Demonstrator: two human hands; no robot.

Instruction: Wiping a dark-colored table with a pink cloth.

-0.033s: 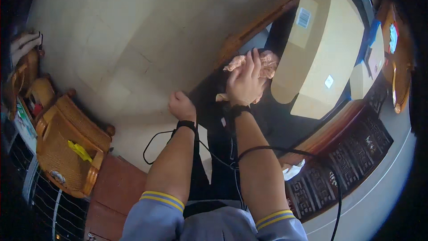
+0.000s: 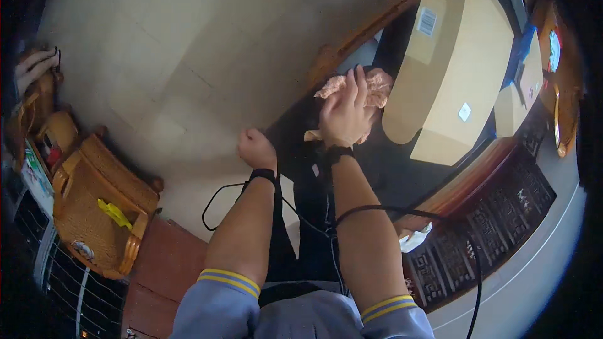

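My right hand presses a crumpled peach-coloured cloth onto a dark tabletop. Its fingers lie over the cloth and bunch it; folds stick out on both sides, and part of it is hidden under the palm. Close to the table's near left edge, my left hand is a loose fist with the thumb on top, and nothing shows in it. Just right of the cloth stands an unfolded light-brown cardboard box with its flaps out. Both wrists wear black bands.
A black cable runs across my right forearm. Rightward is a wooden bench with a dark patterned cover, a white crumpled piece on it. At left stand a rattan chair holding a yellow item, and a reddish-brown surface.
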